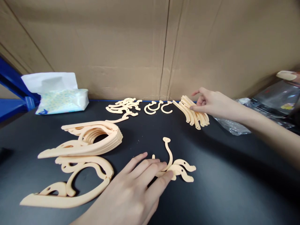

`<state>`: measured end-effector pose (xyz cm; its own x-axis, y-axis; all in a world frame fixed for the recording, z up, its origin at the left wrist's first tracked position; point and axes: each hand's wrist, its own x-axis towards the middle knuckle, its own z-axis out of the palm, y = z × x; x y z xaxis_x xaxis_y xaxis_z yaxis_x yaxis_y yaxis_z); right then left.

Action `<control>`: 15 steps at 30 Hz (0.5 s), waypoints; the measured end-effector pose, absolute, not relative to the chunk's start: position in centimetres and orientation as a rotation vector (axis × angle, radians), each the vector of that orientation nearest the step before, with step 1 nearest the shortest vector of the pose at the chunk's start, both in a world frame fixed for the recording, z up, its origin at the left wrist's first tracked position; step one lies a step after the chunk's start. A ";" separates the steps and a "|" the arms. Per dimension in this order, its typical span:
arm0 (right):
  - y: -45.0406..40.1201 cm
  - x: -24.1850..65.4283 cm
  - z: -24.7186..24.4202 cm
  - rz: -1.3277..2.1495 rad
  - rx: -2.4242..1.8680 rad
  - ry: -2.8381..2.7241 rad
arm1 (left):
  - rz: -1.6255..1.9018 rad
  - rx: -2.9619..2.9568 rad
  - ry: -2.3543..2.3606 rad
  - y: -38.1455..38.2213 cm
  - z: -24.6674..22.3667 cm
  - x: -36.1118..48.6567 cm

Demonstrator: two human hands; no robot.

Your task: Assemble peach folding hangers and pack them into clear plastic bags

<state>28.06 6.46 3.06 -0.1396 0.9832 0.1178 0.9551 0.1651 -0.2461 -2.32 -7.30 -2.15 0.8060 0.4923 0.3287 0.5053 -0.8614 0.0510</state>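
My left hand (138, 184) lies palm down with its fingers spread, their tips resting on a few cream plastic pieces (179, 170), one of them a hook (169, 150). My right hand (203, 101) is above a pile of curved cream strips (191, 115) at the back right, its thumb and index finger apart and the other fingers curled. Nothing shows between thumb and index finger. Left of the strips lie several loose hooks (166, 107) and a heap of small curved parts (124, 106).
Stacked cream folding hangers (103, 140) stand at the left, with a single one (89, 190) in front. A tissue pack (63, 100) sits at the back left. Clear plastic bags (232, 123) lie at the right. Behind the black table (222, 181) rises a cardboard wall (126, 47).
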 end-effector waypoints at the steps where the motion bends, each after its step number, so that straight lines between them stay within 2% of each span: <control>1: 5.7 27.6 3.2 0.197 -1.804 -2.212 | -0.513 -2.956 -0.787 -7.2 -2.3 -2.3; 8: 2.5 23.9 2.2 0.345 -1.467 -2.630 | -0.740 -2.996 -0.639 -7.0 -3.2 -2.2; 15: 1.8 23.0 1.4 0.626 -1.257 -2.682 | -0.744 -3.042 -0.606 -6.8 -3.2 -2.2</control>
<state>23.02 1.75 1.39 -0.6499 0.7568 -0.0704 0.7098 0.5712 -0.4121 -2.16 -6.79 -3.19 0.8192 0.3735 0.4353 0.3509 -0.9267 0.1347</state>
